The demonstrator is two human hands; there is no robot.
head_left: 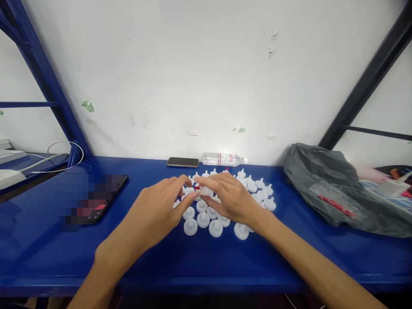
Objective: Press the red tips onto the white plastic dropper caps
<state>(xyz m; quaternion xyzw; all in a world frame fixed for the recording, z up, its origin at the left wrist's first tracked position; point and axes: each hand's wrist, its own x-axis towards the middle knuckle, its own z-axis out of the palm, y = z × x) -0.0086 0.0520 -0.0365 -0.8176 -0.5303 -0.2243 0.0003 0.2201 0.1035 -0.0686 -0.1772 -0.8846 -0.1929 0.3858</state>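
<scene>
Both my hands meet over a group of white nozzle caps standing on the blue table. In my right hand is one white nozzle cap, turned sideways with its tip toward the left and partly hidden by the fingers. A small red tip cap shows at its narrow end. My left hand has its thumb and bent index finger closed about that red tip. Among the caps at the back, another red tip stands on a white cap.
Behind the caps lie a phone and a clear plastic bottle by the wall. Another phone is on the left. A dark plastic bag on the right carries a clear bag of red pieces. Blue posts frame the table.
</scene>
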